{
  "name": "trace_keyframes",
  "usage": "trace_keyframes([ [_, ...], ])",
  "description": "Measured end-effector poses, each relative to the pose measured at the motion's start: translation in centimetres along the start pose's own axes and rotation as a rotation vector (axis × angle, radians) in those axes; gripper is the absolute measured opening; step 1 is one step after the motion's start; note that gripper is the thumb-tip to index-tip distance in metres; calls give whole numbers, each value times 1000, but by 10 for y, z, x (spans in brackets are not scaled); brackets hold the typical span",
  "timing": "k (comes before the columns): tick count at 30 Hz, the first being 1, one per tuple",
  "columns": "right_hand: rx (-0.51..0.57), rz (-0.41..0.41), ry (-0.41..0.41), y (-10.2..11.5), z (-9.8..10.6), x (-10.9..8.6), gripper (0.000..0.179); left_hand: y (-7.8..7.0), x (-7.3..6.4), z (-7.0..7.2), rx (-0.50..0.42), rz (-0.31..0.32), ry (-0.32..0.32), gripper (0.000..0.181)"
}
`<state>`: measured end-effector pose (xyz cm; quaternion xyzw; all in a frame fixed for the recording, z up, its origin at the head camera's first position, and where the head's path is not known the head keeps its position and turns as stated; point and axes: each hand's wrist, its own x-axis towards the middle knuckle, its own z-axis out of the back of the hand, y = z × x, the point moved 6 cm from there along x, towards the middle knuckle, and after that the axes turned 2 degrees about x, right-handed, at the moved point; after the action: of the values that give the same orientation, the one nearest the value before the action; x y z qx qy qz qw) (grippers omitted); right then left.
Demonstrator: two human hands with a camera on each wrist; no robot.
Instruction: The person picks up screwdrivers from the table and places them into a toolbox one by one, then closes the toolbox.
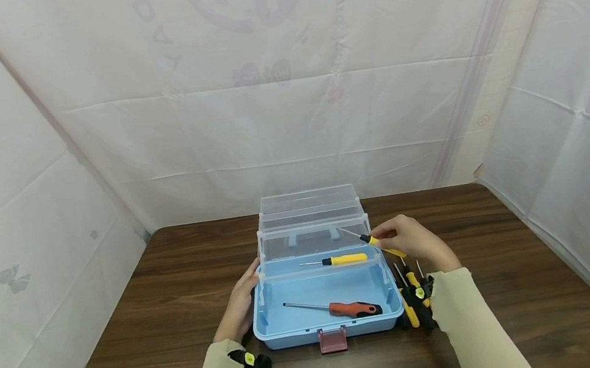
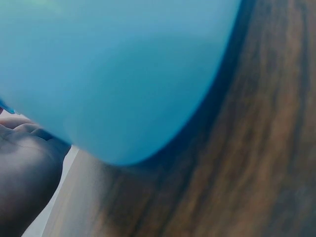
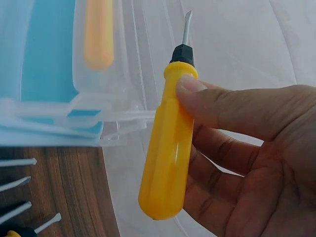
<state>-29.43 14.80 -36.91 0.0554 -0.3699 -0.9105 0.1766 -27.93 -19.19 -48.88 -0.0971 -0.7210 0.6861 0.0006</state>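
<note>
A yellow-handled screwdriver [image 1: 370,240] is pinched between the thumb and fingers of my right hand [image 1: 411,239], above the right rear of a light blue toolbox [image 1: 313,331]. In the right wrist view the yellow handle [image 3: 165,163] slants, with its flat metal tip upward. My left hand [image 1: 241,300] rests against the toolbox's left side near the back corner. Another yellow screwdriver [image 1: 344,259] lies in the clear upper tray [image 1: 275,246]. On the toolbox floor is a red and black screwdriver [image 1: 350,308].
Several more screwdrivers [image 1: 412,315], yellow and black, lie on the wooden table [image 1: 185,283] right of the toolbox, partly hidden by my right wrist. The toolbox's clear lid [image 1: 308,199] stands raised behind it. A reddish latch [image 1: 332,340] hangs at the front. White sheeting surrounds the table.
</note>
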Motion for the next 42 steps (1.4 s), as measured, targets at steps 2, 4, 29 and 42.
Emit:
trace_keyframes([
  [2, -2, 6, -2, 3, -1, 2, 25, 0, 0, 0, 8, -1, 2, 54],
  [4, 4, 8, 3, 5, -2, 3, 24, 0, 0, 0, 12, 3, 0, 53],
  [29, 28, 58, 20, 23, -17, 17, 23, -2, 0, 0, 15, 2, 1, 54],
  [42, 9, 90, 14, 32, -27, 23, 22, -1, 0, -1, 5, -3, 7, 54],
])
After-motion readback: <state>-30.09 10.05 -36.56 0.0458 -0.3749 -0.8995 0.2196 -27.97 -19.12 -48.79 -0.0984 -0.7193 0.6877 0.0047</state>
